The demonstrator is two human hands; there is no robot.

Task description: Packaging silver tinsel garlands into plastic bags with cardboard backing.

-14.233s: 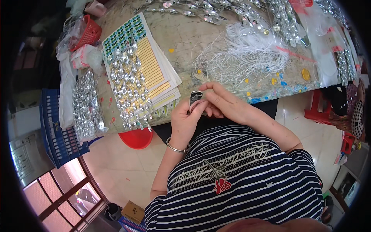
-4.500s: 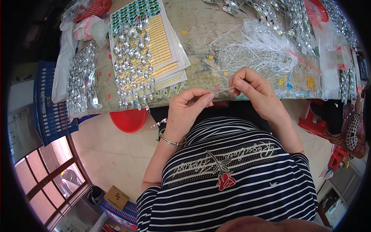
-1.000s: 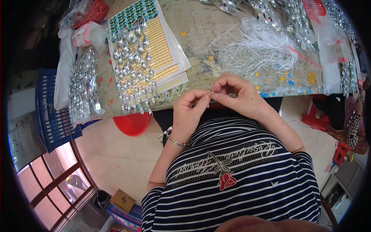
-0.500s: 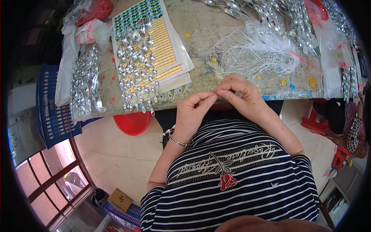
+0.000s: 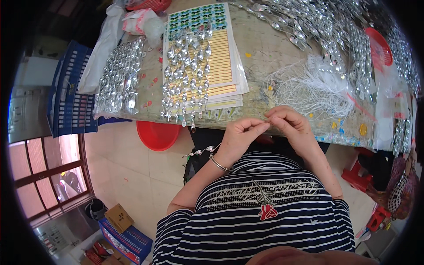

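Note:
My left hand (image 5: pixel 244 138) and my right hand (image 5: pixel 295 126) meet fingertip to fingertip at the table's front edge. Both are closed in a pinch; whatever lies between the fingers is too small to make out. Beside my left wrist, above the bracelet, a short strand of silver faceted beads (image 5: pixel 201 152) sticks out to the left. Left of my hands, several strands of silver beads (image 5: pixel 187 75) lie across a stack of printed sheets (image 5: pixel 225 62), their ends hanging toward the edge. Beyond my right hand spreads a tangled bundle of white thread (image 5: pixel 316 88).
More bead strands in clear plastic (image 5: pixel 118 75) lie at the left, and a large heap (image 5: pixel 318 26) covers the far right beside a red basket (image 5: pixel 379 46). A red basin (image 5: pixel 158 136) is below the table edge. Blue boxes (image 5: pixel 73 95) stand at the left.
The view has turned, so the table and its things appear shifted right, with the right side lower. My hands keep their pinch, fingertips together; their grip shows little change.

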